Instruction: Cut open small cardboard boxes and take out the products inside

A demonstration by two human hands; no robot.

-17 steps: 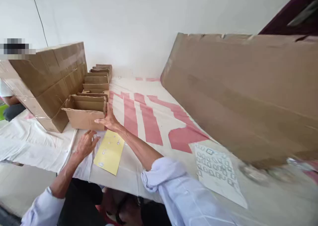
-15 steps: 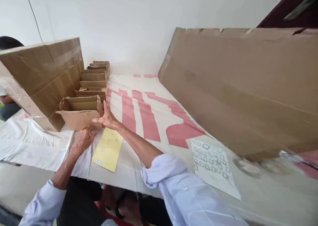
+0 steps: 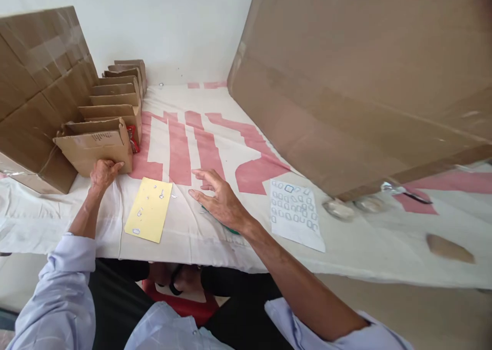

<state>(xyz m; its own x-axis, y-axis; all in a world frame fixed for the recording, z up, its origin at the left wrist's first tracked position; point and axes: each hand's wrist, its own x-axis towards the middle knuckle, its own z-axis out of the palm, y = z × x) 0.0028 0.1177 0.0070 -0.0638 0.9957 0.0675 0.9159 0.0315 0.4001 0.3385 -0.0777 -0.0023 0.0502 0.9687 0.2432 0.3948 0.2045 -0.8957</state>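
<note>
My left hand point(image 3: 103, 170) rests with curled fingers against the lower front edge of the nearest small open cardboard box point(image 3: 94, 146), touching it. My right hand point(image 3: 219, 199) hovers open, fingers spread, over the white and red cloth point(image 3: 200, 150), partly covering something green beneath it. A yellow sheet point(image 3: 149, 209) with a few small stickers lies between my hands. A white sheet point(image 3: 294, 211) printed with rows of small labels lies to the right of my right hand.
A row of several small open cardboard boxes point(image 3: 115, 91) runs back to the wall. A big taped carton point(image 3: 34, 83) stands at left. A large brown cardboard sheet point(image 3: 357, 78) leans at right, with small clear items point(image 3: 340, 209) at its foot.
My right hand has left the side of the nearest box and drawn back toward me over the cloth. My left hand has moved up to the box's front. The view has tilted downward.
</note>
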